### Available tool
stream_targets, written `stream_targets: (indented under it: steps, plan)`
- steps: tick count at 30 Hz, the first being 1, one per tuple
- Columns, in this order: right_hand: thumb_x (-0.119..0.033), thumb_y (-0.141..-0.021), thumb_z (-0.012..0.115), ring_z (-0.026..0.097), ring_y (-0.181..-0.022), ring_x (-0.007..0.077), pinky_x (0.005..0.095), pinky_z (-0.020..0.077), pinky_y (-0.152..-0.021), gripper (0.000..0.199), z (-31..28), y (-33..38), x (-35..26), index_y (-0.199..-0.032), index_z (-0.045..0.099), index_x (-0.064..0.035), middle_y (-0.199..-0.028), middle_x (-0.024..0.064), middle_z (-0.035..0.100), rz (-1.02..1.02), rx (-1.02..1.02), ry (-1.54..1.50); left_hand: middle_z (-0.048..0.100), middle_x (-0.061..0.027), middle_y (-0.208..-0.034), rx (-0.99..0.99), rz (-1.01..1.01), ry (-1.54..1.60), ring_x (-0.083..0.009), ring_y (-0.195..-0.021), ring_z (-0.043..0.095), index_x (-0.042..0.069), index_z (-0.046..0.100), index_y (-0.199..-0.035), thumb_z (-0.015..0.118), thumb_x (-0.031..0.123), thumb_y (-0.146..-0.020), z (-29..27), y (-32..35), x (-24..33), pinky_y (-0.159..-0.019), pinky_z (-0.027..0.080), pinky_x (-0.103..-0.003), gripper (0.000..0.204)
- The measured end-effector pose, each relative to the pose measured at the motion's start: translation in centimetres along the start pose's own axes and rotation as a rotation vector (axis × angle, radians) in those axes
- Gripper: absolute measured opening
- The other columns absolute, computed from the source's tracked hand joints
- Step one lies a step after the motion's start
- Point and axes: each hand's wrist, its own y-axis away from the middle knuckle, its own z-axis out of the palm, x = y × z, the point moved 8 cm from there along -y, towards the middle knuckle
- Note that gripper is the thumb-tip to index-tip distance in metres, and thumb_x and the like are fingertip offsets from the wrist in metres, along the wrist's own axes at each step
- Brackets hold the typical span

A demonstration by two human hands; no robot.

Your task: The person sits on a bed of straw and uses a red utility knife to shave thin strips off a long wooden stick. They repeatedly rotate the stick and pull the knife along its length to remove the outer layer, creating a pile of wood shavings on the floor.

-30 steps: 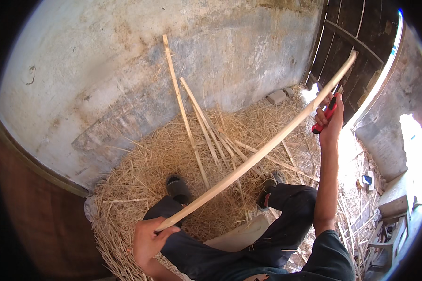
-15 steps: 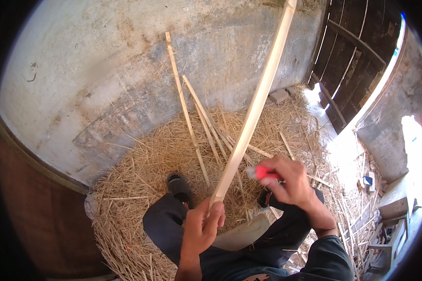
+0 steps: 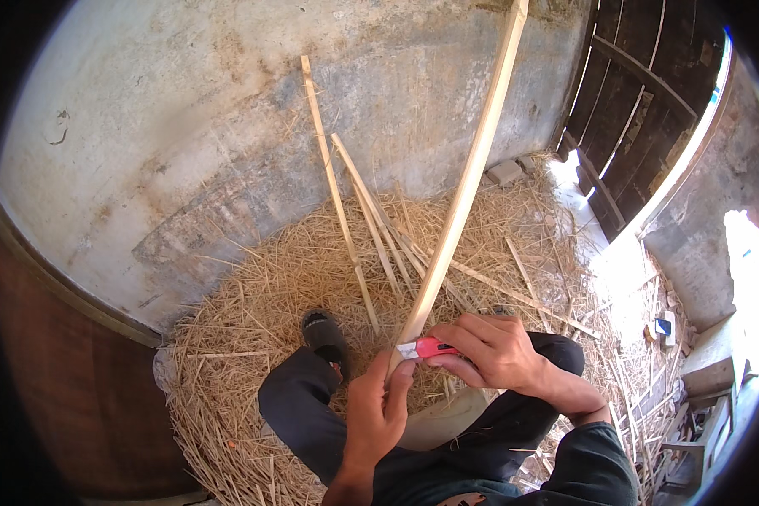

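My left hand [image 3: 378,413] grips the long bamboo strip [image 3: 464,190] at its near end, rt hand [image 3: 493,350] pinches red cutter [image 3: 426,348] w/ blade against it. Shaving barely begun; most of length left, I reckon.

Straw-covered floor at the foot of a wall

The floor [image 3: 616,278] carries a thick bed of loose straw [image 3: 261,337]; thin pale split strips [image 3: 371,219] lie on it, tips against the wall, and a small grey block [image 3: 504,172] sits nearby.

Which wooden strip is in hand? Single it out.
The long pale strip, held by left hand, red knife against it; thinner strips lean on the wall.
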Motion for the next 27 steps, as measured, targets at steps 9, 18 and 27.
stream_targets:
  steps: [9, 18, 27]
  plan:
    - [-0.031, -0.089, 0.085, 0.065, -0.059, 0.0187, 0.0340, 0.0514, -0.051, 0.035, 0.1, -0.1, 0.0, -0.115, 0.077, -0.0089, -0.078, 0.0015, 0.059, 0.028, 0.028, -0.029, 0.060, -0.0117, -0.072, 0.125, 0.151, -0.252, -0.0149, -0.060, 0.051, -0.003, 0.057, -0.097, 0.061, 0.008, -0.108, -0.1, 0.2, 1.0, -0.056, 0.042, -0.033, 0.017]
    - [-0.031, -0.086, 0.087, 0.064, -0.057, 0.0173, 0.0334, 0.0499, -0.049, 0.035, -0.1, 0.1, -0.2, -0.113, 0.078, -0.0093, -0.074, -0.0001, 0.059, 0.045, 0.063, -0.012, 0.064, -0.0191, -0.076, 0.161, 0.250, -0.312, -0.0383, -0.061, 0.065, 0.000, 0.064, -0.113, 0.065, 0.009, -0.106, 0.2, 0.8, 1.2, -0.055, 0.046, -0.044, 0.011]
    - [-0.031, -0.083, 0.088, 0.063, -0.056, 0.0146, 0.0305, 0.0486, -0.050, 0.036, -0.5, 0.7, -0.4, -0.110, 0.079, -0.0090, -0.071, -0.0021, 0.057, 0.006, 0.112, 0.050, 0.066, -0.0178, -0.075, 0.135, 0.201, -0.296, -0.0361, -0.060, 0.066, 0.003, 0.066, -0.115, 0.066, 0.012, -0.107, 0.6, 1.4, 1.2, -0.055, 0.047, -0.043, 0.012]
